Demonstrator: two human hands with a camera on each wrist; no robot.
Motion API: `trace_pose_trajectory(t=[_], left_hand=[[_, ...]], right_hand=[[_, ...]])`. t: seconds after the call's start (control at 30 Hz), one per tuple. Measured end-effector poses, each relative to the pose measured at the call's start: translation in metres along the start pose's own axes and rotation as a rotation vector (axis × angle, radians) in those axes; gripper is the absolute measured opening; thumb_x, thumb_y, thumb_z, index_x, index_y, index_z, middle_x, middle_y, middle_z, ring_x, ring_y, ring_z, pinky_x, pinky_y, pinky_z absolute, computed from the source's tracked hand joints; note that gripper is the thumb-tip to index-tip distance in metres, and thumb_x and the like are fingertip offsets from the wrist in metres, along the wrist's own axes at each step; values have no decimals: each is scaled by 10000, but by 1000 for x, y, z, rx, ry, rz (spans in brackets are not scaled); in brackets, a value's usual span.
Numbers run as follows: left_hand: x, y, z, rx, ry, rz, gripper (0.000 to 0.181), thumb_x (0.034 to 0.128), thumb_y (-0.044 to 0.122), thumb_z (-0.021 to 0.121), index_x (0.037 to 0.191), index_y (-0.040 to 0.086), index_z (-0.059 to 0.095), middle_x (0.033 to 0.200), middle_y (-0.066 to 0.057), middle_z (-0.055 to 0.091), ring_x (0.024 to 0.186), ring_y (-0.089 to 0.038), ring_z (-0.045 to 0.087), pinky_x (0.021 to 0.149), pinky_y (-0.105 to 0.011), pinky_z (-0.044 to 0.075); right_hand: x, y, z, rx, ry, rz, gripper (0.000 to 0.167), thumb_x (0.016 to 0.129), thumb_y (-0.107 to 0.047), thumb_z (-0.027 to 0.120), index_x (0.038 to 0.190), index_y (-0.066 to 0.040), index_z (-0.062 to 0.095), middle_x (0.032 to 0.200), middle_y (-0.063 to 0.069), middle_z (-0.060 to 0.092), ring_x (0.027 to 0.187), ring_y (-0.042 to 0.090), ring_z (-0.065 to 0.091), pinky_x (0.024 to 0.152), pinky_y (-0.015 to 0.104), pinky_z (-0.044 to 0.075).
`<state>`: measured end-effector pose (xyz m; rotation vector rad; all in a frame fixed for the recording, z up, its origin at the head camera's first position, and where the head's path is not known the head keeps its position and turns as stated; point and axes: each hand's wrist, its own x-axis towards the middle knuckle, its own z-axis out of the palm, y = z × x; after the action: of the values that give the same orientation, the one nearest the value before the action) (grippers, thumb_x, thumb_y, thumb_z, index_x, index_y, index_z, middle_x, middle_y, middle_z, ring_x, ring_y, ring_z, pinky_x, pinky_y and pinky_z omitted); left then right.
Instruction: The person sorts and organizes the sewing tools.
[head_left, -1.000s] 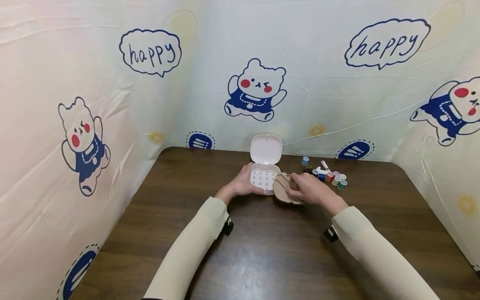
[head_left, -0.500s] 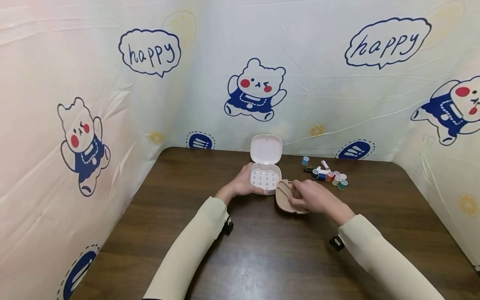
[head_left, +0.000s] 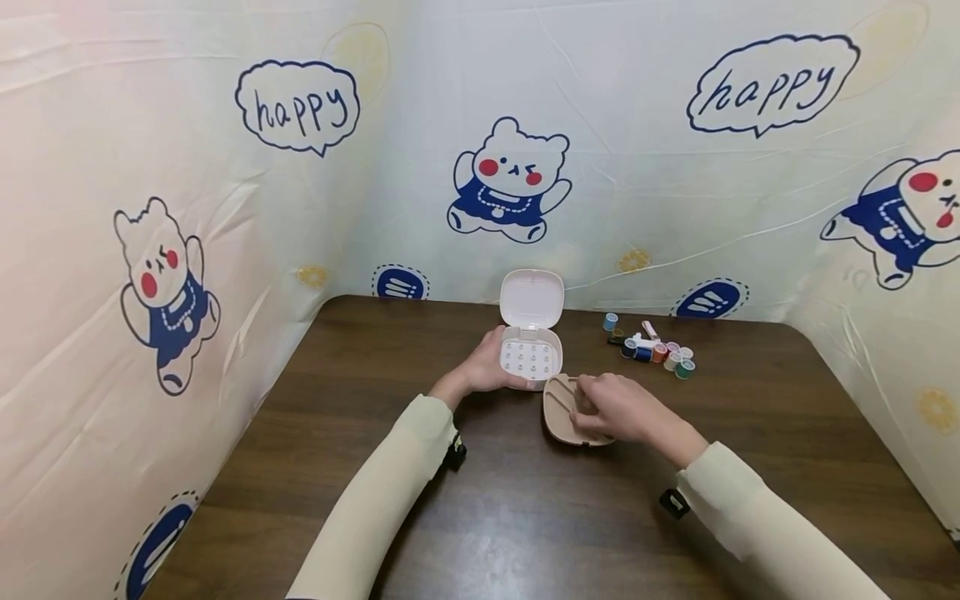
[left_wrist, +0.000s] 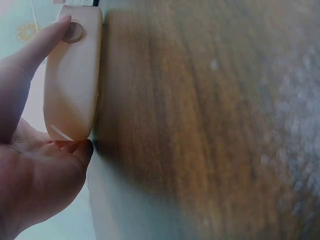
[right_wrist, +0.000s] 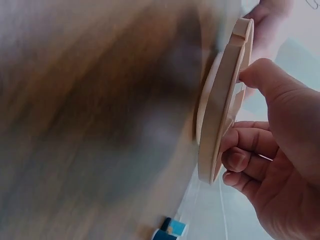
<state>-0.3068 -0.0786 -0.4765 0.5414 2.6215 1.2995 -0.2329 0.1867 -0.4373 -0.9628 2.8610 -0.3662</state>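
Note:
A white box (head_left: 531, 357) with rows of small pegs inside stands with its lid (head_left: 532, 298) raised. My left hand (head_left: 484, 363) curls round the box's left side; in the left wrist view the thumb lies by a round button on the box wall (left_wrist: 72, 85). A beige tray (head_left: 562, 408) is just in front and to the right of the box. My right hand (head_left: 626, 410) pinches it from inside; in the right wrist view the tray (right_wrist: 215, 120) is tilted above the table, thumb and fingers at its inner side.
Several thread spools (head_left: 660, 353) in different colours lie with small items at the back right of the brown table (head_left: 480, 508). A blue spool (head_left: 611, 322) stands a little behind them. A printed cloth (head_left: 637, 167) hangs along the back and sides.
My right hand has drawn the beige tray toward the front of the table, away from beside the box. The left hand and the box have stayed in place.

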Motion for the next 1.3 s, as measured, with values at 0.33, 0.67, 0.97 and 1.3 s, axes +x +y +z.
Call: trace_pose_trajectory(t=[0.33, 0.67, 0.97, 1.3], left_hand=[[0, 0, -2, -7, -15, -38, 1155, 675, 327, 973, 1533, 12, 268, 1445, -202, 400, 1249, -302, 460, 1101, -438, 367], [-1, 1, 0, 31, -1, -37, 1168, 660, 342, 977, 1535, 11, 277, 1432, -214, 410, 1258, -315, 453, 1101, -439, 369], [-1, 2, -2, 12, -9, -44, 1173, 669, 340, 974, 1541, 15, 259, 1451, -204, 396, 1255, -316, 457, 1101, -456, 371], [-1, 1, -2, 17, -29, -71, 1200, 677, 365, 968, 1561, 35, 228, 1466, -184, 380, 1249, -296, 461, 1106, -444, 369]], right_hand=[[-3, -17, 9, -4, -49, -33, 231, 943, -313, 714, 945, -101, 622, 690, -61, 511, 587, 90, 484, 523, 273, 395], [-3, -35, 18, -27, -57, -113, 234, 927, -291, 711, 917, -76, 618, 666, -62, 483, 562, 92, 445, 505, 284, 369], [1, -47, 26, -36, -59, -136, 221, 931, -319, 709, 883, -132, 601, 662, -79, 487, 570, 80, 460, 515, 282, 397], [3, -60, 32, -75, -42, -135, 262, 929, -359, 711, 875, -130, 595, 672, -74, 483, 577, 92, 465, 518, 296, 404]])
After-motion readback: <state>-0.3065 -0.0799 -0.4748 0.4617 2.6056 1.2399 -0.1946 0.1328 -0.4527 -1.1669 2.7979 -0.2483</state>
